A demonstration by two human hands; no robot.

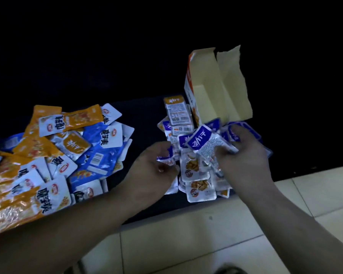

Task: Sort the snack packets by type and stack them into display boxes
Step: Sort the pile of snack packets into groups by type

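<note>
Step in hand, as I read it: pulling the purple type out of the small-packet pile [198, 175], centre-right on the dark surface [143, 119]. Right hand [244, 155] grip is closed round a purple packet [202, 141], with more purple ones bunched under the fingers behind it; I can't read the count. Left hand [152, 167] grip is curled on another purple-edged packet [164, 158] at the pile's left edge. Light is poor, so I can't say how firm.

To do it well: square the bunch before it goes anywhere, same face up and edges flush, or it won't stack flat in the box. Leave the orange-topped small packets [176, 109] at the far side of the pile out of this bunch. They look the same shape but a different type, easy to mix up in this dimness. The wrappers look slippery, so I'd keep the bunch small and support it from below with the left.

Containers: one display box [210, 76], far right, just behind the pile, flaps open, mouth towards me. The inside that shows is bare cream card with no packets seen; its near end is hidden behind the purple ones. Big orange and blue packets [57, 151] lie in a loose heap on the left, well apart, in no box.
</note>
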